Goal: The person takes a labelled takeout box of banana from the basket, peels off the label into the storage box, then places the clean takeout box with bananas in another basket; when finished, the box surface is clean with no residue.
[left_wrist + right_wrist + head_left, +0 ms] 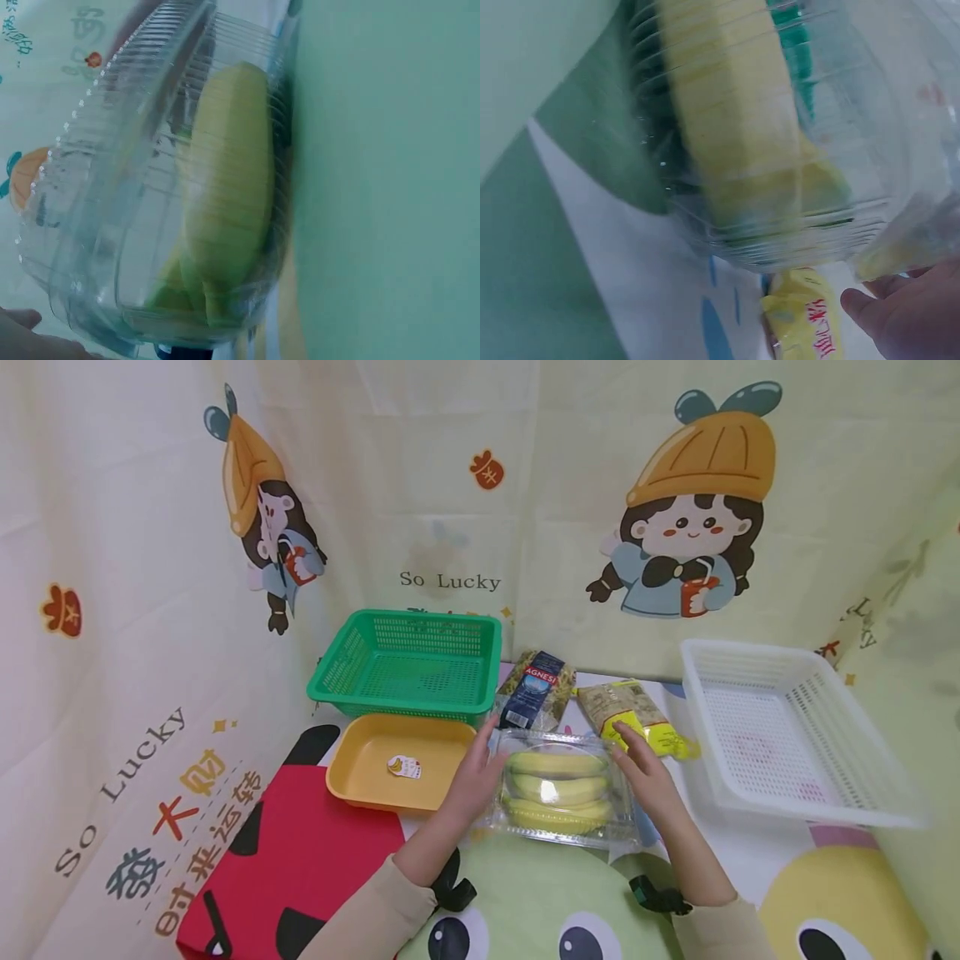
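A clear plastic clamshell box (562,839) holds several yellow-green bananas (558,789) in front of the person. At its left side is the left hand (474,777), fingers extended along the edge. The right hand (647,772) is at the opposite side, its fingers pointing forward beside the upper right corner. Seen from the left wrist, the box (97,247) fills the middle, with fingers (37,341) in the lower left corner. In the right wrist view, the right hand (922,315) is right at the rim of the box, its fingers partly hidden behind it.
Behind the box lie an AGNESI pasta bag (536,689) and a yellow-and-clear bag (633,714). To the left are a green basket (405,702) and an orange tray (345,777) with a small banana-print label (405,767). A white basket (705,727) stands at right. Printed curtains surround the table.
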`<state>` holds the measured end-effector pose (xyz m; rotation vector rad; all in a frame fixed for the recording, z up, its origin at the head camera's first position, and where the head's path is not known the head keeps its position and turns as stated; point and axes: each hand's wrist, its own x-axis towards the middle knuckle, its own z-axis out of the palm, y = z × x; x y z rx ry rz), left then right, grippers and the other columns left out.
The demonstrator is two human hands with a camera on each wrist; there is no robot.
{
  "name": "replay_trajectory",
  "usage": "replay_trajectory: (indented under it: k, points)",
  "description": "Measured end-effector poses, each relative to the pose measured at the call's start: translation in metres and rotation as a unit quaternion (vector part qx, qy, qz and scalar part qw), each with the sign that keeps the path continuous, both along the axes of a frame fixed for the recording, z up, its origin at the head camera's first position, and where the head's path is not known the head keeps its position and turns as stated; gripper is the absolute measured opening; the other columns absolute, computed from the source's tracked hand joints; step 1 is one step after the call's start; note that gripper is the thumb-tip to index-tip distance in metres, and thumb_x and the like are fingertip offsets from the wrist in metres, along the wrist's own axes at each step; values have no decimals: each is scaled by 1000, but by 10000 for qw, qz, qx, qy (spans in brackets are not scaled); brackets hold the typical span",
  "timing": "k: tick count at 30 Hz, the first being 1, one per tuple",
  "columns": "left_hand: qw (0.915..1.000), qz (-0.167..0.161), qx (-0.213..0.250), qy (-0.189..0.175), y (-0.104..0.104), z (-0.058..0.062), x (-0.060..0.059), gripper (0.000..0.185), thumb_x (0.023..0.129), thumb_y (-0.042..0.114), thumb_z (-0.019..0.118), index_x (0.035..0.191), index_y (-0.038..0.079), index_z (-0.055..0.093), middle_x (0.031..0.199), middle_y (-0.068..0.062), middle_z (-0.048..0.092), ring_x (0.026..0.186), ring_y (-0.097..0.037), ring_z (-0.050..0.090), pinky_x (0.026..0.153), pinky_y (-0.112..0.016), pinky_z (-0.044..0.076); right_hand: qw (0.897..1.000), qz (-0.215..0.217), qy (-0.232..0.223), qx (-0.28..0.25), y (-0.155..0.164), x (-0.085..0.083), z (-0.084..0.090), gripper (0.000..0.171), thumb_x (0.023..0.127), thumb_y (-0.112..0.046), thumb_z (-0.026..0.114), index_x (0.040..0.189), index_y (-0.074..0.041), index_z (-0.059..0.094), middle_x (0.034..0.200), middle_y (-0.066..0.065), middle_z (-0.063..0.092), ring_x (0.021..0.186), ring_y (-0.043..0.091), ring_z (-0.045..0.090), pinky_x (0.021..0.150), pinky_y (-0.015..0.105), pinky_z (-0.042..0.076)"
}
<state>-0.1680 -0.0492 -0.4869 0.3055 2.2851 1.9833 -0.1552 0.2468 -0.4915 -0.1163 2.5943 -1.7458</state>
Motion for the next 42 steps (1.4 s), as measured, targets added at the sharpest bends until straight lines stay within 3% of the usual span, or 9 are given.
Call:
replay_trajectory:
  k: [1, 7, 13, 20, 23, 27, 33, 38, 42]
  points:
    - [10000, 41, -1, 18, 2, -6, -2, 60, 102, 34, 50, 156, 36, 23, 165, 6, 20, 153, -23, 16, 123, -51, 17, 10000, 14, 2, -88, 0, 0, -2, 58, 105, -32, 46, 157, -15, 26, 164, 13, 21, 150, 42, 17, 119, 61, 18]
    - [9999, 48, 14, -126, 9, -8, 2, 63, 101, 29, 49, 156, 40, 19, 166, 7, 17, 154, -25, 12, 121, -60, 13, 9995, -53, 174, -251, -5, 0, -10, 58, 104, -22, 50, 156, -9, 28, 164, 15, 22, 152, 36, 13, 120, 60, 16]
    - [9987, 307, -400, 39, 4, -10, 3, 60, 100, 33, 51, 153, 45, 23, 164, 11, 21, 153, -24, 18, 119, -62, 18, 9986, -171, 334, -376, -8, 0, -14, 54, 103, -19, 52, 152, -7, 35, 163, 14, 24, 153, 34, 13, 121, 59, 16]
    - [9970, 363, -533, 438, -1, -16, 0, 57, 102, 27, 49, 155, 34, 28, 165, 1, 20, 153, -25, 17, 120, -60, 19, 9984, -375, 276, -327, -9, -2, -13, 51, 103, -18, 50, 152, -10, 38, 163, 10, 26, 152, 33, 16, 121, 57, 18]
    - [9981, 320, -389, 355, 1, -22, -2, 58, 102, 26, 49, 156, 28, 28, 165, -2, 21, 153, -27, 18, 121, -58, 18, 9979, -426, 189, -443, -9, -1, -13, 52, 103, -16, 50, 152, -10, 37, 165, 9, 22, 152, 34, 16, 122, 56, 17]
    - [9996, 208, 131, -145, 3, -33, -6, 61, 104, 30, 47, 159, 23, 21, 166, -2, 18, 153, -29, 14, 123, -53, 16, 9967, -444, -56, -680, -9, -2, -12, 55, 103, -19, 50, 155, -12, 32, 166, 6, 18, 153, 32, 15, 123, 51, 16]
    - [9928, -134, 1051, -562, 2, -50, -13, 67, 105, 24, 43, 160, 11, 7, 168, -7, 5, 155, -28, 3, 125, -48, 9, 9928, -340, -221, -1127, -9, -4, -14, 57, 103, -17, 48, 156, -11, 28, 165, 9, 20, 154, 30, 9, 125, 50, 10]
    - [9889, -427, 1227, -723, 1, -57, -14, 67, 106, 29, 40, 160, 13, 3, 168, -2, 3, 155, -23, 3, 125, -45, 7, 9925, -322, -369, -1122, -9, -3, -19, 57, 104, -23, 45, 157, -15, 26, 166, 6, 15, 153, 33, 9, 123, 55, 11]
    - [9879, -545, 1239, -754, 1, -59, -15, 66, 107, 30, 36, 160, 14, 1, 168, -1, 3, 155, -21, 4, 126, -45, 7, 9913, -324, -387, -1219, -10, -3, -22, 56, 105, -24, 43, 157, -14, 26, 166, 6, 13, 153, 31, 10, 123, 48, 17]
